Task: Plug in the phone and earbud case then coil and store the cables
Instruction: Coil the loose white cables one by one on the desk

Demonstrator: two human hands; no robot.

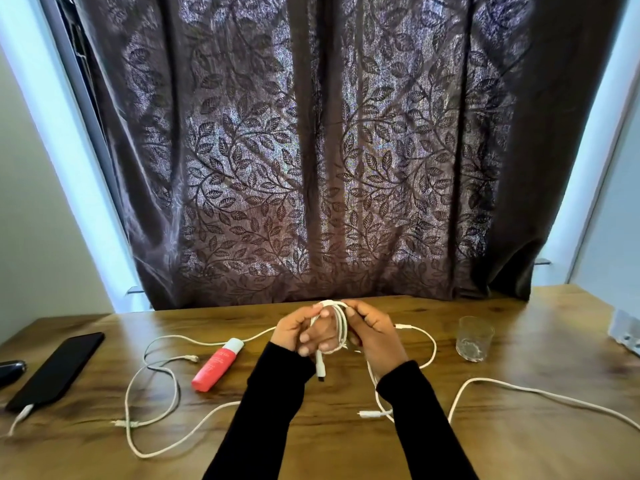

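My left hand (300,331) and my right hand (375,337) are raised together over the middle of the wooden table (346,445). Between them is a white cable coil (341,327) of a few loops, wound round my left hand's fingers. My right hand pinches the coil at its top. A plug end hangs down below my left hand. A black phone (57,367) lies at the far left with a white cable plugged into its near end. Other loose white cables (152,386) trail across the table on both sides. A dark object (12,368), perhaps the earbud case, sits at the left edge.
A red and white tube (216,365) lies left of my hands. A clear glass (474,337) stands at the right. A white power strip (627,332) is at the right edge. A dark leaf-patterned curtain (311,150) hangs behind the table.
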